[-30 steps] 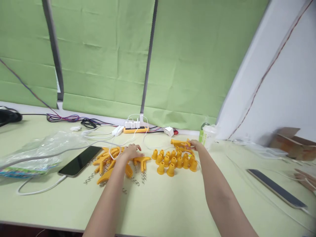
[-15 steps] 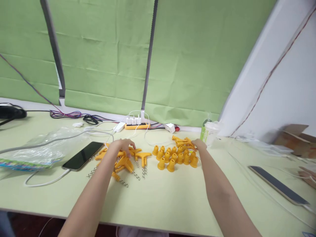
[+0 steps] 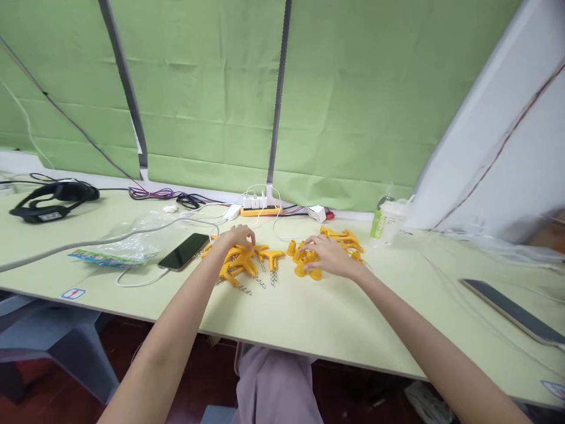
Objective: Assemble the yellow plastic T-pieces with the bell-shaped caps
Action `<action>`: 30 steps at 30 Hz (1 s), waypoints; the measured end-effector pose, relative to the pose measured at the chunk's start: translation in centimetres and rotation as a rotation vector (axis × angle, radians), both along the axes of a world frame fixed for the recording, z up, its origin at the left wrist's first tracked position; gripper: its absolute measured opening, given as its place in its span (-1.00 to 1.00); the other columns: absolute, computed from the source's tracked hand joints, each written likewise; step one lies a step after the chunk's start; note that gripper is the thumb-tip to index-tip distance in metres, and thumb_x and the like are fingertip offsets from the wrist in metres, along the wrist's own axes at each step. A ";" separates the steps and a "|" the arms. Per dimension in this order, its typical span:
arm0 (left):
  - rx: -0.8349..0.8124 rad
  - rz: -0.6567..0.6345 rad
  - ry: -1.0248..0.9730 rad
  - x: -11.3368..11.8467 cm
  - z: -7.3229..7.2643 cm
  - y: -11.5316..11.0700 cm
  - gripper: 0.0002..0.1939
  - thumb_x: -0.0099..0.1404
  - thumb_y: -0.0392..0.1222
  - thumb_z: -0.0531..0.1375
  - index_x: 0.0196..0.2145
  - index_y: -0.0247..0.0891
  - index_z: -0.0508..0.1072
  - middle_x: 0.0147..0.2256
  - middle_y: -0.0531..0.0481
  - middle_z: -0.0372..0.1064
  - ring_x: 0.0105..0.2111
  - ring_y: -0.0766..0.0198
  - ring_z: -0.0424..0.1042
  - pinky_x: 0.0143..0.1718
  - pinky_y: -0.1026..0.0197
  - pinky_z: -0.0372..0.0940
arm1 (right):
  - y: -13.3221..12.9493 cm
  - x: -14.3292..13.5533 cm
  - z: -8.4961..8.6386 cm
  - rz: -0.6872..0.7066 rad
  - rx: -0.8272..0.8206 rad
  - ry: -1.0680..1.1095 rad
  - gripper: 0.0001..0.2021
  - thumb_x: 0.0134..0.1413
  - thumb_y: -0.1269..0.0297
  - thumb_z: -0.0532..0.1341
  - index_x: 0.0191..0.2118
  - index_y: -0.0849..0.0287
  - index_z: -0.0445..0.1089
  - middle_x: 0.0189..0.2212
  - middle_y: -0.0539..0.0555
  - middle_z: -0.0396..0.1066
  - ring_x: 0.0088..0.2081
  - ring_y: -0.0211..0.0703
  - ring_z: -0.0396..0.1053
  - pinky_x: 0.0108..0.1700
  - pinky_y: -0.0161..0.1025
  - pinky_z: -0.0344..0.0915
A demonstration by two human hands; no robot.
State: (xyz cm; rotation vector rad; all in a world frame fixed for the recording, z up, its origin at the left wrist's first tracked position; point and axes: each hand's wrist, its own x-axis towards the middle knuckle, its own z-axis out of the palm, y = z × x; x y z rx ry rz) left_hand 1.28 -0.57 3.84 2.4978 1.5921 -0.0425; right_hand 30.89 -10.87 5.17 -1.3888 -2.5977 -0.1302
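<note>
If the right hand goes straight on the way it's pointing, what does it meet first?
Most likely the yellow cups: the right hand has them at its fingertips, perhaps touching; depth is unclear. Beyond them lie the yellow T-handles.

bag (image 3: pixel 132 239) left of handles (image 3: pixel 272 254) | cones (image 3: pixel 301 268) right | power strip (image 3: pixel 274 211) behind

We can read no words or numbers. At 8 o'clock, on the desk (image 3: pixel 348 321), we see a blue-bordered sticker (image 3: pixel 73 293) with a red arrow. The pale lettering on the cup (image 3: pixel 391 226) at 3 o'clock and the headset (image 3: pixel 52 200) label at 9 is too blurred.
</note>
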 end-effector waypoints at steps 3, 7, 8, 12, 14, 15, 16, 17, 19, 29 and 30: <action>-0.022 -0.023 -0.039 0.1 0.7 -1.7 -0.59 -0.10 0.05 0.31 -0.24 -0.06 0.53 -0.07 -0.10 0.30 -0.03 0.00 0.25 0.02 0.00 0.15 | -0.9 -1.5 -2.0 -0.060 0.081 -0.135 -0.70 -0.02 0.17 0.23 -0.12 0.08 0.44 -0.06 0.13 0.33 -0.01 0.01 0.20 -0.05 -0.10 0.06; -0.127 -0.081 0.013 0.0 1.0 -3.7 -0.49 -0.29 -0.01 0.40 -0.26 0.01 0.53 -0.06 -0.08 0.27 0.05 -0.10 0.14 0.10 -0.21 -0.04 | -0.5 -2.1 -3.5 -0.123 0.115 -0.089 -0.80 0.00 0.33 0.21 -0.20 0.12 0.46 -0.10 0.14 0.38 -0.03 0.00 0.23 -0.05 -0.09 0.03; -0.119 -0.091 0.045 0.0 0.9 -4.0 -0.49 -0.32 -0.07 0.41 -0.28 0.01 0.53 -0.06 -0.08 0.26 0.07 -0.13 0.11 0.11 -0.28 -0.13 | -0.4 -2.1 -3.5 -0.135 0.105 -0.023 -0.83 0.00 0.32 0.21 -0.23 0.12 0.46 -0.12 0.13 0.40 -0.03 0.00 0.24 -0.04 -0.08 0.03; 0.012 -0.092 0.099 -0.1 0.0 -4.1 -0.59 -0.29 -0.20 0.41 -0.36 -0.06 0.55 -0.05 -0.13 0.23 0.07 -0.15 0.07 0.07 -0.45 -0.37 | 0.1 -2.5 -3.0 -0.211 -0.105 0.499 -0.82 0.00 0.18 0.21 -0.27 0.13 0.43 -0.21 0.10 0.46 -0.10 -0.04 0.34 -0.05 -0.09 0.14; 0.081 -0.109 0.079 -0.1 -0.4 -3.7 -0.70 -0.24 -0.23 0.39 -0.43 -0.09 0.55 -0.08 -0.12 0.23 0.03 -0.10 0.11 0.07 -0.46 -0.43 | 0.3 -2.8 -2.6 -0.214 -0.283 0.847 -0.78 -0.02 0.15 0.22 -0.26 0.13 0.40 -0.24 0.09 0.47 -0.16 -0.10 0.38 -0.10 -0.15 0.22; 0.106 -0.120 0.066 0.0 -0.5 -3.5 -0.75 -0.22 -0.25 0.37 -0.46 -0.11 0.55 -0.11 -0.11 0.25 0.01 -0.07 0.13 0.07 -0.45 -0.45 | 0.5 -2.9 -2.4 -0.190 -0.363 1.005 -0.77 -0.04 0.15 0.23 -0.25 0.13 0.39 -0.25 0.07 0.46 -0.18 -0.13 0.39 -0.12 -0.18 0.25; 0.125 -0.132 0.051 0.0 -0.6 -3.3 -0.78 -0.20 -0.27 0.36 -0.48 -0.12 0.55 -0.14 -0.10 0.26 -0.01 -0.04 0.16 0.08 -0.44 -0.46 | 0.7 -3.0 -2.3 -0.153 -0.425 1.142 -0.76 -0.07 0.17 0.25 -0.24 0.12 0.38 -0.25 0.06 0.45 -0.20 -0.16 0.39 -0.13 -0.21 0.27; 0.140 -0.147 0.037 0.1 -0.7 -3.1 -0.79 -0.19 -0.28 0.35 -0.48 -0.12 0.55 -0.17 -0.10 0.27 -0.03 -0.02 0.17 0.10 -0.43 -0.45 | 1.0 -3.2 -2.2 -0.110 -0.473 1.255 -0.75 -0.11 0.19 0.27 -0.24 0.11 0.38 -0.25 0.04 0.44 -0.20 -0.19 0.39 -0.14 -0.23 0.29; 0.210 -0.167 0.004 0.2 -0.7 -2.7 -0.82 -0.14 -0.30 0.33 -0.48 -0.13 0.55 -0.22 -0.09 0.28 -0.06 0.01 0.19 0.11 -0.43 -0.42 | 1.7 -3.5 -2.2 -0.037 -0.551 1.440 -0.76 -0.15 0.24 0.28 -0.27 0.11 0.38 -0.27 0.03 0.43 -0.22 -0.23 0.38 -0.16 -0.27 0.30; 1.097 -0.219 -0.139 3.8 -0.8 -0.6 -0.86 0.17 -0.37 0.13 -0.42 -0.22 0.47 -0.11 -0.15 0.28 0.01 0.04 0.20 0.18 -0.40 -0.35 | 5.9 -5.7 -4.7 -0.240 -0.131 1.526 -0.93 -0.07 0.24 0.04 -0.43 0.08 0.19 -0.58 -0.10 0.20 -0.52 -0.26 0.26 -0.41 -0.30 0.21; 1.124 -0.239 -0.151 4.6 -1.1 -0.4 -0.86 0.20 -0.37 0.11 -0.39 -0.22 0.45 -0.09 -0.15 0.28 0.01 0.05 0.21 0.19 -0.39 -0.30 | 5.8 -5.7 -4.8 -0.262 -0.052 1.383 -0.88 -0.03 0.21 0.04 -0.35 0.07 0.24 -0.55 -0.09 0.23 -0.51 -0.24 0.27 -0.40 -0.29 0.19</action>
